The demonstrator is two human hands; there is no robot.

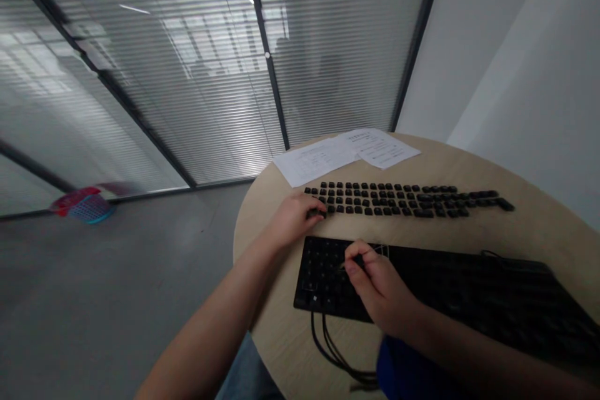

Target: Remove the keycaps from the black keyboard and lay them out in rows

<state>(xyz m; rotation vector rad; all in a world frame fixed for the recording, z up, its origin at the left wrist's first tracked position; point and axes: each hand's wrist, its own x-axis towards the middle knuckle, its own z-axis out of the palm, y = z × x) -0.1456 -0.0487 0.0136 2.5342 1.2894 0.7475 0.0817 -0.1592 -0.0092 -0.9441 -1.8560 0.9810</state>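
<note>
A black keyboard (431, 275) lies on the round wooden table, with keys gone from its left part. Behind it, loose black keycaps (375, 202) stand in several rows. My left hand (296, 219) reaches to the left end of these rows, its fingers closed round a dark keycap (317, 214). Over the keyboard's left part is my right hand (375, 284), thumb and forefinger pinched together. A thin wire-like tool (384, 250) shows beside its fingers, partly hidden and blurred.
Printed papers (319, 159) lie at the back of the table (272, 200). Black cables (328, 350) run from the keyboard toward the near edge. A pink and blue basket (89, 206) stands on the floor at the left, by the glass partition.
</note>
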